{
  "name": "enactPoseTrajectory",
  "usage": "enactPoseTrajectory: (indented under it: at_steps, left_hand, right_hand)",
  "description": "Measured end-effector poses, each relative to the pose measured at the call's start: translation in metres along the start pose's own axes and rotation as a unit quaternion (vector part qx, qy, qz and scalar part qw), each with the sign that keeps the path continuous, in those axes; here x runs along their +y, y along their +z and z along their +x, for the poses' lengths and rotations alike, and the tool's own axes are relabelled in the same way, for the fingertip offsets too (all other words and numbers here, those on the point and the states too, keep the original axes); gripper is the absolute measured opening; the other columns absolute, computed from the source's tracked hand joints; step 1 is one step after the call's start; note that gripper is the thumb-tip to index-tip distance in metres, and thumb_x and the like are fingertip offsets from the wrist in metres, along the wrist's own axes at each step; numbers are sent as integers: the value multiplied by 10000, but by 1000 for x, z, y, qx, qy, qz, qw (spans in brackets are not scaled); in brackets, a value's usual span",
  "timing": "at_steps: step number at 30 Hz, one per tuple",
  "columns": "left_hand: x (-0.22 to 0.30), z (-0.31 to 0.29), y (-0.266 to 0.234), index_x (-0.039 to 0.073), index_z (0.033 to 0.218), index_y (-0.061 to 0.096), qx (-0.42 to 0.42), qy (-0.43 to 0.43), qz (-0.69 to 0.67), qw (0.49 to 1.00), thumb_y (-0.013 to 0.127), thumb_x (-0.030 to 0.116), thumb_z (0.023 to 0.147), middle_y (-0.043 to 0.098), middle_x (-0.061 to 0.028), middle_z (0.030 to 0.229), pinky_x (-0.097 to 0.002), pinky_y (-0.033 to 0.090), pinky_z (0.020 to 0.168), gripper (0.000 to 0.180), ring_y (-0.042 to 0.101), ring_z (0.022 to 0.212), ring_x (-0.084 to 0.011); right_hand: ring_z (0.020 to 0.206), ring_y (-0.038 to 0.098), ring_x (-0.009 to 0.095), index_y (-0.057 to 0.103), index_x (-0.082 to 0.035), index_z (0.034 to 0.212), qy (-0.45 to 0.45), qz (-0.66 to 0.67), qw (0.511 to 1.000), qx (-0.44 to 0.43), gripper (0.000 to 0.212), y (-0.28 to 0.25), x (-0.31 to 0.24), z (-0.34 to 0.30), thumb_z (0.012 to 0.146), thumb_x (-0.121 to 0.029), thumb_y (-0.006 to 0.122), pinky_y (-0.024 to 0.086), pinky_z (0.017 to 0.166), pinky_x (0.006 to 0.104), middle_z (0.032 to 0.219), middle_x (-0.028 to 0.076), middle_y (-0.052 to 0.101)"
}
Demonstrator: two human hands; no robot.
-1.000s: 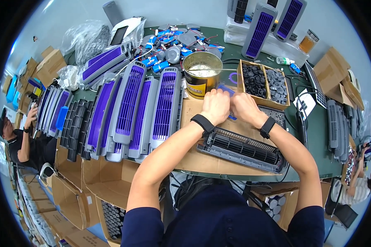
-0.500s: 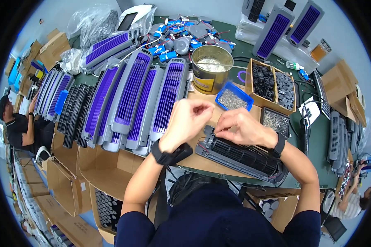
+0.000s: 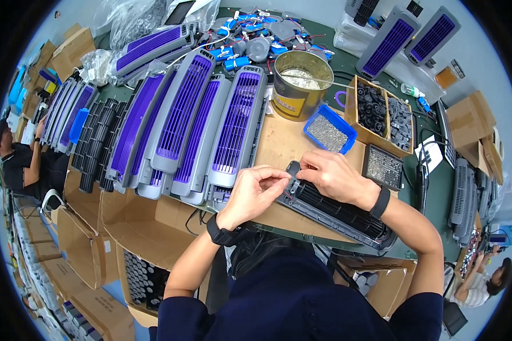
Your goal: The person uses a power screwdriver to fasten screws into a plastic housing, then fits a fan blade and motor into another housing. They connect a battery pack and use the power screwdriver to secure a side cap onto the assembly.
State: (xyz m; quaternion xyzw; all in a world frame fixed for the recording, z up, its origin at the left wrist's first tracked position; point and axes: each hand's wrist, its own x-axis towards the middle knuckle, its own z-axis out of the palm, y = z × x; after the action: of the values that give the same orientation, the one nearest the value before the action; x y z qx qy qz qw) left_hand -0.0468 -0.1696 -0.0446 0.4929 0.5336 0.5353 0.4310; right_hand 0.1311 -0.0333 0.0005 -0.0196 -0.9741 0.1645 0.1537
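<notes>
A grey fan housing [image 3: 320, 217] lies on brown cardboard in front of me, with a long black fan rotor [image 3: 347, 210] set in it. At its left end, a small dark end piece [image 3: 293, 168] stands up between my hands. My left hand [image 3: 256, 190] is closed in a pinch, thumb and fingertips right beside that end. My right hand [image 3: 333, 175] leans over the rotor's left end, thumb and fingers pressed together there. What either pinch holds, if anything, is too small or hidden to make out.
A blue tray [image 3: 327, 129] of small metal parts, a large tin [image 3: 302, 91] and a wooden box [image 3: 386, 116] of black and grey parts stand beyond my hands. Purple-grilled fan housings [image 3: 183, 113] are stacked at left. An open carton [image 3: 145, 227] sits below the table edge. Other people work at both sides.
My left hand has come down and nearer, from above the cardboard to the housing's left end. My right hand stays at the rotor's end, its fingers shifted slightly. The whole view has shifted a little.
</notes>
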Motion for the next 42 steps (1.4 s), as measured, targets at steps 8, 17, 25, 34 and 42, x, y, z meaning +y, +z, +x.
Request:
enactPoseTrajectory:
  at_steps: [8, 17, 25, 34, 42]
  left_hand:
    - [11, 5, 0, -19, 950, 694, -57, 64, 116, 989, 674, 12, 844, 681, -99, 846, -274, 539, 709, 112, 677, 776, -177]
    - [2, 10, 0, 14, 846, 695, -84, 199, 213, 953, 701, -17, 749, 614, -97, 865, -350, 514, 680, 103, 621, 788, -273]
    - [9, 10, 1, 51, 990, 703, -130, 128, 197, 963, 674, -62, 741, 590, -116, 1020, -342, 504, 818, 276, 609, 936, -281]
    - [-1, 4, 13, 22, 1402, 440, -131, 53, 111, 984, 584, 76, 914, 382, -164, 1431, -323, 380, 1026, 511, 423, 1290, -267]
    - [-22, -10, 50, 20, 1362, 504, 10, -7, -11, 1000, 513, -23, 877, 437, -128, 1367, -299, 362, 1031, 487, 450, 1256, -238]
  right_hand:
    - [769, 595, 279, 643, -39, 813, 13, -1, 1000, -19, 118, -2, 1, 0, 696, -39, 627, 499, 636, 390, 825, 89, 553]
    - [828, 596, 299, 653, -59, 882, 27, 12, 999, -17, 201, 0, 3, -1, 685, -21, 634, 507, 661, 393, 903, 99, 574]
    - [796, 602, 293, 653, -40, 954, 52, 77, 996, -12, 233, -8, 6, -6, 725, 4, 666, 504, 646, 370, 899, 105, 584]
    - [764, 593, 166, 576, -14, 1208, 524, 62, 842, 114, 397, -134, 31, -161, 823, -31, 668, 500, 703, 278, 946, 90, 611]
    - [1051, 557, 475, 415, 41, 1331, 626, -186, 750, 107, 725, -60, 43, -323, 833, -396, 708, 461, 916, 474, 1145, 336, 550]
